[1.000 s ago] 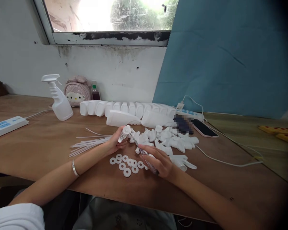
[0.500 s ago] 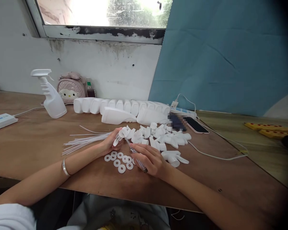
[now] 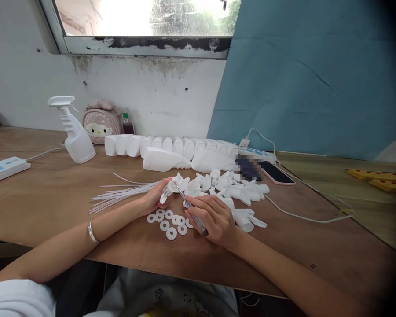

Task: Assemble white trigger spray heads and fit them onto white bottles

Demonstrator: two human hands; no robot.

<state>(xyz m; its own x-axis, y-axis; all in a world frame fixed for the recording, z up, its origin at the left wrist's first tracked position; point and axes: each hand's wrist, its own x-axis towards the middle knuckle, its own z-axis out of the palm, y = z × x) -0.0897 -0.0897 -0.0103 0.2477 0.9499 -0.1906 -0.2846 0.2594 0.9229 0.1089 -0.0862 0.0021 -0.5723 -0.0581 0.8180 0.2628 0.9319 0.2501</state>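
Note:
My left hand is closed around a white trigger sprayer head, its round collar turned toward me. In my right hand is a screwdriver with a clear handle, its thin metal shaft pointing up and left. The tip reaches the collar opening; whether it touches the inside I cannot tell. Below both hands several flat white ring washers lie on the table. More white sprayer heads are piled just beyond and right of my right hand. Left of them lie thin white tubes.
White bottles lie in a row along the back of the wooden table. An assembled spray bottle stands at the back left by a pink bag. A phone, power strips and a white cable are also there.
The whole view has shifted slightly, so things appear a little farther right. The screwdriver stays at the sprayer head's collar, its shaft now slightly more visible. Both hands keep their hold.

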